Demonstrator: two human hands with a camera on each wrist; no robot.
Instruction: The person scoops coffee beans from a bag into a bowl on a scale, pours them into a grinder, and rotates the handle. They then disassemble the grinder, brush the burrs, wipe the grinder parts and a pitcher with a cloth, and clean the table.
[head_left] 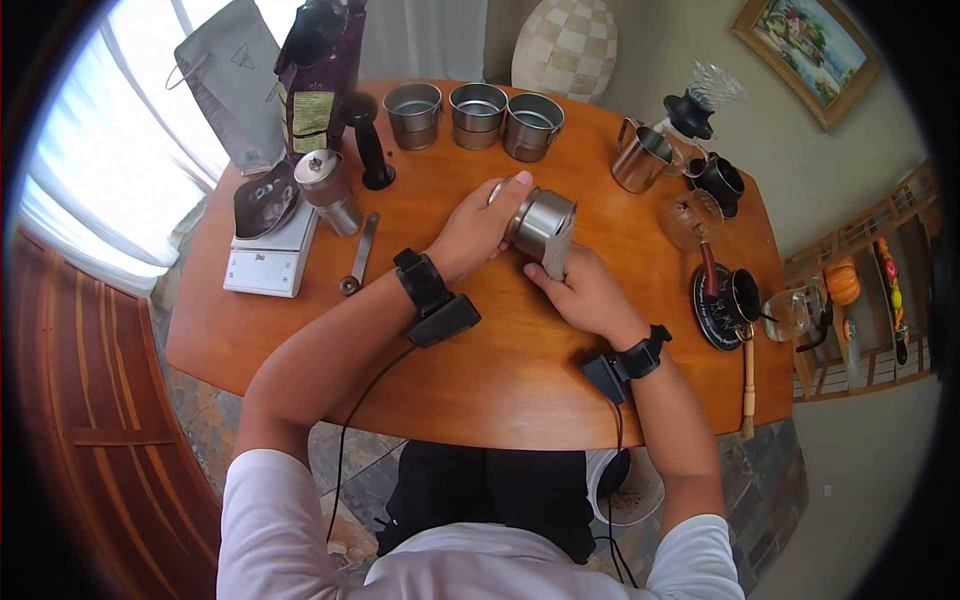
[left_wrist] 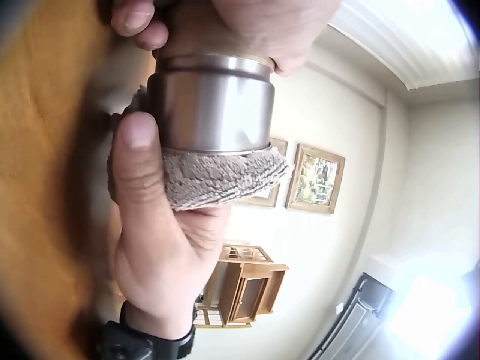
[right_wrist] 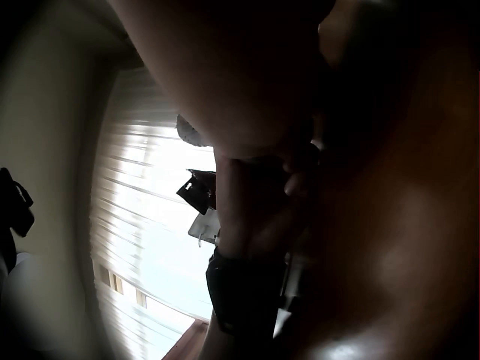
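Observation:
Between the hands, above the wooden table, is a tilted steel cup (head_left: 545, 213). My left hand (head_left: 470, 232) grips one end of it, fingers wrapped round its side. In the left wrist view, a textured grey cloth (left_wrist: 225, 178) covers the other end of the cup (left_wrist: 214, 112). My right hand (head_left: 585, 290) holds this cloth against it, with the thumb along the side. Three similar steel cups, including the middle cup (head_left: 477, 128), stand in a row beyond the hands. The right wrist view is dark and shows little of the grip.
At left are a scale (head_left: 262, 275) with a dark tray, a hand grinder (head_left: 328, 195), a metal scoop (head_left: 362, 255), a black stand (head_left: 372, 150) and bags. A steel pitcher (head_left: 640, 160), glass server (head_left: 690, 220) and wooden-handled brush (head_left: 748, 385) sit at right.

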